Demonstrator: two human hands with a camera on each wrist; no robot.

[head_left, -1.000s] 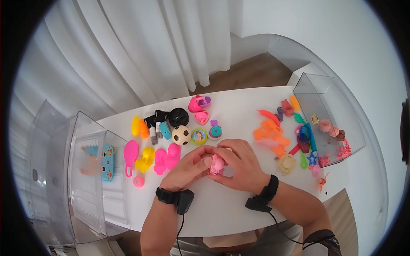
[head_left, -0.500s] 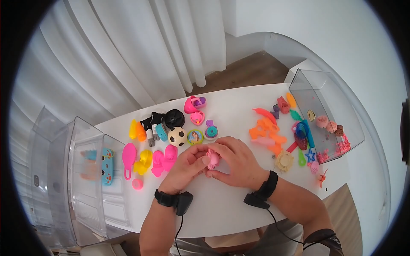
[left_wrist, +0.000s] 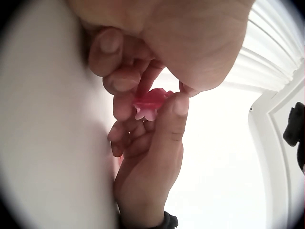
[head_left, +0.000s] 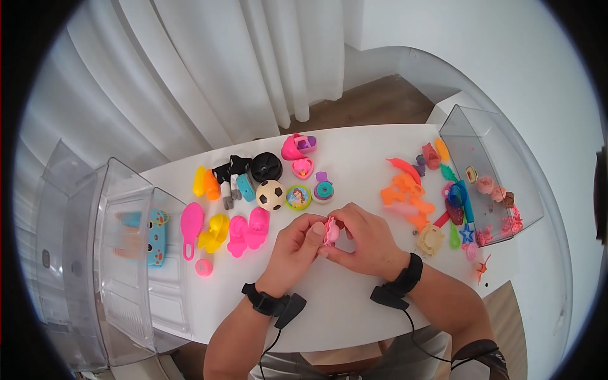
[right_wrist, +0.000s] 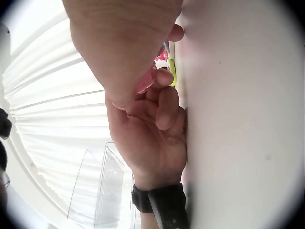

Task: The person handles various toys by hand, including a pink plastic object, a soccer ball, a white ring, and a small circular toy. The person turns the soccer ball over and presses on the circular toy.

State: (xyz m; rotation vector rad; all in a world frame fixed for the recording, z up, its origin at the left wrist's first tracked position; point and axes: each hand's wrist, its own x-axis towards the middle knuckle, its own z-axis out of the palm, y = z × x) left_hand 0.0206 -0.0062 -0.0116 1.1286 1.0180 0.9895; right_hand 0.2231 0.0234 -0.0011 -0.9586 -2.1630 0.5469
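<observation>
Where the left hand (head_left: 291,248) and right hand (head_left: 369,244) meet, curled fingers (head_left: 313,237) pinch a scalloped pink toy (head_left: 331,232).

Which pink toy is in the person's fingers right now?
The frilly-edged pink piece, held between the left hand and the right hand. The pink paddle and round pink piece lie on the table, untouched.

No text, label, brand, number or sign can be read. What may be a small pale mark on the black wrist device (right_wrist: 167,205), at the bottom of the right wrist view, is too small to make out.
</observation>
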